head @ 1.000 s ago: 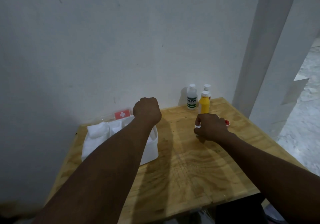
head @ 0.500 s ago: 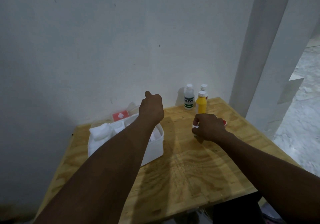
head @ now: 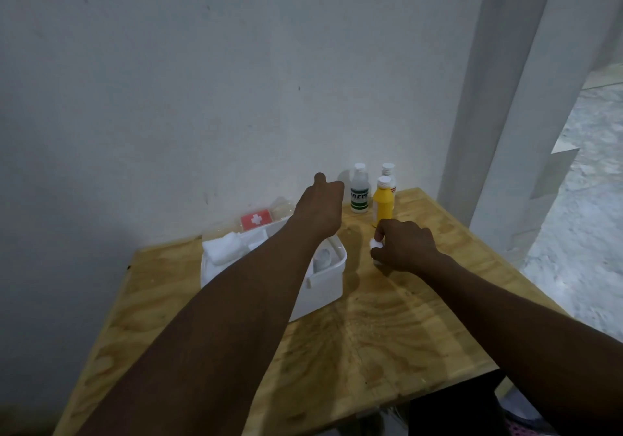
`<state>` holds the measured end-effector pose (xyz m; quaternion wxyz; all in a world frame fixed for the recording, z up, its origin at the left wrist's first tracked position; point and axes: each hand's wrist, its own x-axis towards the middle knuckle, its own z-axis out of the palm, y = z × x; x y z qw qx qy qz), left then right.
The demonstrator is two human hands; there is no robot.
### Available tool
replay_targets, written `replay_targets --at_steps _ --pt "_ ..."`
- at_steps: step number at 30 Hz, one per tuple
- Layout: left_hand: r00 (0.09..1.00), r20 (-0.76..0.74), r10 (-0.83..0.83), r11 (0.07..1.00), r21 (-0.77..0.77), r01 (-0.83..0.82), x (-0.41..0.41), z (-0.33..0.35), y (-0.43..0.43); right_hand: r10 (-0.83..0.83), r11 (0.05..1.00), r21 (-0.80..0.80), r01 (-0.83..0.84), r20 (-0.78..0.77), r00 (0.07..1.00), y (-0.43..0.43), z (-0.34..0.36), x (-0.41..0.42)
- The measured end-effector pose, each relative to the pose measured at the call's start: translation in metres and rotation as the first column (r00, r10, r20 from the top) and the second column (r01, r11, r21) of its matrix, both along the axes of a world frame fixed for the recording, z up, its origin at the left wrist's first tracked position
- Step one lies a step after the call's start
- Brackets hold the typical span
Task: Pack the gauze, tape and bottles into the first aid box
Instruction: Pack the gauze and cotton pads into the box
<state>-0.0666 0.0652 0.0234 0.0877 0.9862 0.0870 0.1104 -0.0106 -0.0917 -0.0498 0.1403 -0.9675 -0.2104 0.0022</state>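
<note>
You are closing your right hand around a small white roll beside the white plastic first aid box.
Grip firmly; your curled left hand is hovering, holding nothing visible, near the yellow bottle by the table's far edge.

Plywood table: box, bottles.

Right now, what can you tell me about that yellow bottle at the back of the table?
The yellow bottle is small, opaque and looks plastic, with a white ribbed screw cap, shut. It stands upright on the wooden table, in front of two paler bottles. The right hand overlaps its base; contact is unclear.
</note>
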Motion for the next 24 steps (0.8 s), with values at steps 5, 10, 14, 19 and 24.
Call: replay_targets --at_steps 5,10,14,19,24 --pt "0.999 -0.013 -0.029 0.999 -0.02 0.029 0.003 0.0 -0.009 0.004 1.0 -0.003 -0.004 -0.025 1.0 -0.002 0.002 0.0" --pt "1.0 0.004 0.013 1.0 0.003 -0.013 0.0 0.002 -0.004 0.003 1.0 0.018 -0.002 -0.038 0.999 -0.001 0.005 -0.002" --pt "0.997 0.028 0.073 0.992 0.097 -0.075 -0.011 0.001 0.021 -0.007 0.997 0.074 0.008 -0.019 1.0 0.002 0.006 -0.005" --pt "0.972 0.03 0.234 0.968 0.085 -0.236 -0.043 0.001 0.071 -0.008 0.995 0.104 0.013 -0.054 0.998 0.012 0.01 -0.014" --pt "0.937 -0.019 0.349 0.918 -0.195 -0.346 -0.081 -0.004 0.112 0.006 0.986 0.165 -0.005 -0.005 1.0 0.027 0.017 -0.021"
